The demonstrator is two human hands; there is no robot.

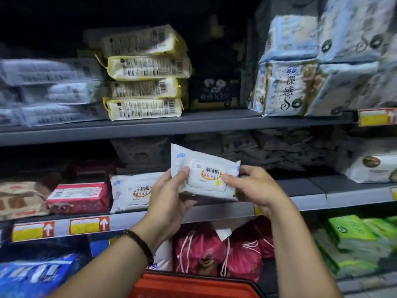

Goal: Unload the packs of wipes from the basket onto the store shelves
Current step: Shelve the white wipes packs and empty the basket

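Both hands, left (169, 194) and right (253, 188), are clasped around a wipes pack (204, 175) held before the middle shelf (311, 201).

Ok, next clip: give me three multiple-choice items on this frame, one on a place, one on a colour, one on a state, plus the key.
1. Where does the second white pack lie?
A. on the top shelf
B. on the middle shelf, right of the pink pack
C. on the floor

2. What colour is the basket?
A. green
B. red
C. blue

3. How is the held pack held?
A. the left hand and the right hand both grip it
B. the right hand alone grips it
C. no hand; it lies on the shelf

Key:
1 B: it sits beside the pink pack near the shelf's front edge.
2 B: its red rim shows at the bottom of the frame.
3 A: a thumb lies on the front of the pack at each end.
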